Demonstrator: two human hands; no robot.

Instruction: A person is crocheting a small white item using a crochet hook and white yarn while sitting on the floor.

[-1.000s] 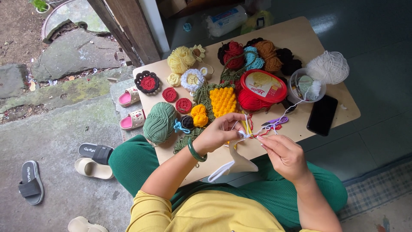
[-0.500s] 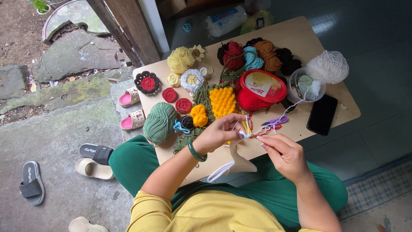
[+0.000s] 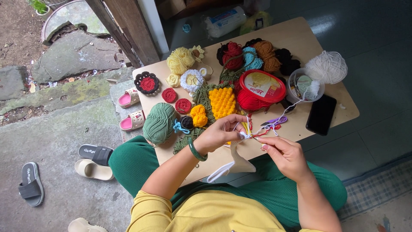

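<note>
Pinching a small white crochet piece (image 3: 241, 134) at the near edge of the worktop (image 3: 300, 47), the left hand (image 3: 219, 134) was closed on it with thumb and fingertips. The right hand (image 3: 284, 154) was closed as well, gripping what appeared to be a slim hook or needle; the tool itself was too small to make out. Both hands met just beside each other over the worktop's near edge, above the person's lap. White yarn (image 3: 283, 116) ran from the piece toward the clear cup (image 3: 305, 85) and the white yarn ball (image 3: 327, 67) on the far right. A green yarn ball (image 3: 159, 123) lay to the left, a yellow knitted piece (image 3: 222, 102) and a red-lidded tub (image 3: 262, 86) beyond the hands, a dark phone (image 3: 321, 114) to the right. In my judgement, good work here required a firm left pinch close to the stitch, even yarn tension, and a strand clear of the purple-handled scissors (image 3: 274, 122).
</note>
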